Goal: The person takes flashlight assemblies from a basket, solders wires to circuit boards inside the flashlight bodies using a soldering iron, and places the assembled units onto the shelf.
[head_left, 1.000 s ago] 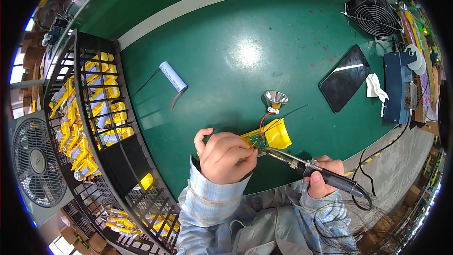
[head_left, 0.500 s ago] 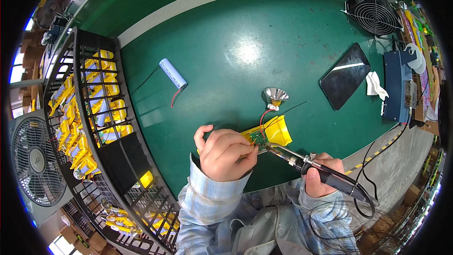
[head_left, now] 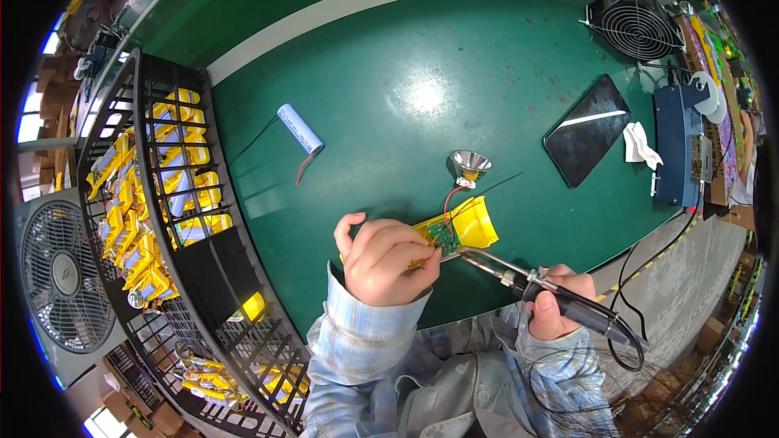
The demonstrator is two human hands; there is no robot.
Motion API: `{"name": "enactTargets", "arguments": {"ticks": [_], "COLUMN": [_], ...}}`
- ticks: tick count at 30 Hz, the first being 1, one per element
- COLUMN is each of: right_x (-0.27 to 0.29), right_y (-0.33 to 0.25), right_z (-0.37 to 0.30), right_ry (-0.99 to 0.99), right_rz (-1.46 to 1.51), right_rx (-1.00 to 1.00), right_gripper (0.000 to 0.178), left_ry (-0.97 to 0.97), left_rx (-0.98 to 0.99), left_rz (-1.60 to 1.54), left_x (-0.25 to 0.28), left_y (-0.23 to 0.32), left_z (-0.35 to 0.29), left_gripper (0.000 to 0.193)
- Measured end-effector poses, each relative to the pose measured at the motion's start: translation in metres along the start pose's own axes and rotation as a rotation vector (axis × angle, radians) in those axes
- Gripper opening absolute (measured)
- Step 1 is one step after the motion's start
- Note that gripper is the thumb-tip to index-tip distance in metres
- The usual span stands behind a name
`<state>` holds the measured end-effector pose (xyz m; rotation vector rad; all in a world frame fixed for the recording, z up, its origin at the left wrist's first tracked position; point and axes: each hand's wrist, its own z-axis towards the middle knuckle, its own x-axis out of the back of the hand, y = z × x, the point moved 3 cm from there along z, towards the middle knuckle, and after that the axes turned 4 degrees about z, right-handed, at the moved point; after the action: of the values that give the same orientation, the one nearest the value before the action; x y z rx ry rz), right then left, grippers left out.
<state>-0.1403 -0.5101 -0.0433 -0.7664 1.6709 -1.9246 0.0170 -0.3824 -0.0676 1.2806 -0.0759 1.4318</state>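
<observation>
My left hand is closed over a yellow plastic housing, thumb and forefinger pinched by the edge of the small green circuit board in it. Whether a fine wire is also in that pinch I cannot tell. My right hand is wrapped round a soldering iron with a metal feed tube along it. The iron's tip points left, close by the board's right edge. Red and black wires rise from the board, and a silver reflector cup sits just beyond the housing, by the red wire.
A blue cylindrical battery with leads lies left of centre. At left, a black crate holds many yellow housings. Toward the right lie a black phone, crumpled white tissue, a dark blue box with a spool and a small fan.
The soldering iron has drawn back a little to the right, away from the board. My left hand stays almost where it was, and the view has shifted slightly.
</observation>
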Motion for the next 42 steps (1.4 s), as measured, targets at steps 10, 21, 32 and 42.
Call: {"name": "enactTargets", "arguments": {"ticks": [10, 21, 32, 42], "right_x": [-0.007, -0.010, -0.018, -0.017], "right_y": [0.010, 0.014, 0.004, -0.017], "right_z": [0.001, 0.002, 0.003, 0.015], "right_ry": [0.006, 0.039, 0.044, 0.025], "right_rz": [0.017, -0.015, -0.266, -0.318], "right_rx": [-0.008, 0.041, 0.134, 0.220], "right_gripper": [0.022, 0.022, 0.020, 0.016], "left_ry": [0.007, 0.000, -0.014, 0.005], "left_rx": [0.025, 0.021, 0.037, 0.057], "left_rz": [0.006, 0.011, 0.027, 0.046], "left_x": [-0.001, 0.000, 0.001, 0.002], "left_y": [0.000, -0.001, 0.003, 0.011], "left_z": [0.000, -0.001, 0.000, -0.001], "left_gripper": [0.016, 0.016, 0.016, 0.017]}}
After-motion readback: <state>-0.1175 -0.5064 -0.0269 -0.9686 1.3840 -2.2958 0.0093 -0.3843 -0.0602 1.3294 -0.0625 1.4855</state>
